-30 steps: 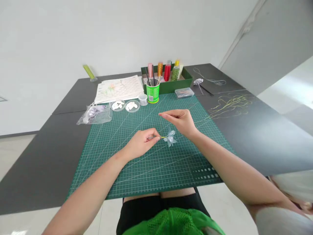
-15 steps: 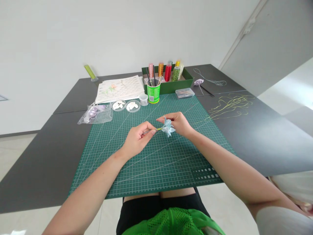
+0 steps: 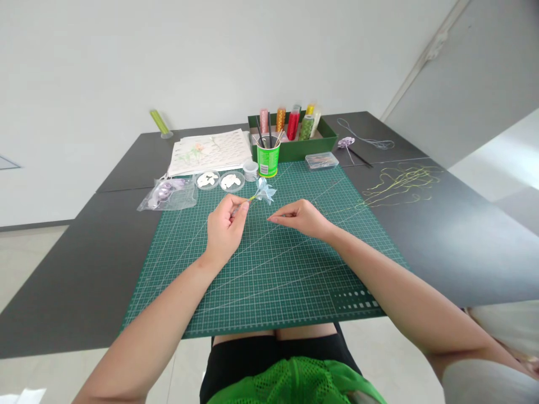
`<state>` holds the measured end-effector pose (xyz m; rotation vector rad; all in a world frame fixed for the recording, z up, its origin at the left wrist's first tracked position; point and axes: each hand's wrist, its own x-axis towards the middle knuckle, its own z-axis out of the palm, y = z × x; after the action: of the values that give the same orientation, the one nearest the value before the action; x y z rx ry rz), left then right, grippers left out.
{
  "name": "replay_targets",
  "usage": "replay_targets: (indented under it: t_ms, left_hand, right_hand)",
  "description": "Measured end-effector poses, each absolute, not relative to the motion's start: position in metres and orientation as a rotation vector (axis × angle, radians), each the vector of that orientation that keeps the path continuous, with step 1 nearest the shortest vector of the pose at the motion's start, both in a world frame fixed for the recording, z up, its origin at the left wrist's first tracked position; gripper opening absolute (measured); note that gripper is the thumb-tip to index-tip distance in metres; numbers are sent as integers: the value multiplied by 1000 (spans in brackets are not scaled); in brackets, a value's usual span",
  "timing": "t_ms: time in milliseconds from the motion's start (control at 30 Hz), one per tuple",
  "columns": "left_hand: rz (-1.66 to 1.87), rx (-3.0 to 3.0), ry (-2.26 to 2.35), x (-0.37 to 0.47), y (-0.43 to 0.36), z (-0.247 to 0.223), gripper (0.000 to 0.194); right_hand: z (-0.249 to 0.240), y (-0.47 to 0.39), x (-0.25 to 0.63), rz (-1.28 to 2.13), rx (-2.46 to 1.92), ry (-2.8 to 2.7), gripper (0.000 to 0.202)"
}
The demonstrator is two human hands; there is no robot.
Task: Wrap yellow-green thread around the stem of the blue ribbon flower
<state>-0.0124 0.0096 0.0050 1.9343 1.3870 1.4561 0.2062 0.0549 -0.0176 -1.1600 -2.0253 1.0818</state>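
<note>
Pinched by its thin yellow-green stem, a pale blue artificial flower (image 3: pixel 265 191) is held in my left hand (image 3: pixel 226 224), its petals tipped up and to the right. My right hand (image 3: pixel 304 217) is a little to the right of the flower and apart from it, with thumb and fingertips pressed together. Anything between those fingertips is too small to make out. Both hands are above the green cutting mat (image 3: pixel 269 280). Yellow-green threads (image 3: pixel 400 182) lie loose to the right, one faint strand reaching across the mat towards my right hand.
Behind the hands stand a green cup (image 3: pixel 268 160) of tools and a dark green box (image 3: pixel 307 150) with thread spools. Two shallow dishes (image 3: pixel 232 182) hold white pieces. A plastic bag (image 3: pixel 168 194), printed sheets (image 3: pixel 210 148), a clear case (image 3: pixel 322 161) and a purple flower (image 3: pixel 346 142) lie around.
My left hand has carried the blue flower up, away from me and to the left. The flower no longer overlaps my right hand, whose fingers have come together in a pinch.
</note>
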Motion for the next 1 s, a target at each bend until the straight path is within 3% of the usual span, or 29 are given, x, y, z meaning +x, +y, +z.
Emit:
replay_targets:
  t_ms: [600, 867, 1000]
  left_hand:
    - [1341, 1894, 1484, -16, 19, -1, 18]
    - [1048, 1938, 1510, -12, 19, -7, 18]
    - [916, 1972, 1472, -6, 12, -8, 19]
  right_hand:
    - [-3, 49, 209, 1435, -852, -2039, 24]
    - [9, 43, 211, 1591, -722, -1847, 14]
    - [13, 40, 212, 1571, -777, -1769, 21]
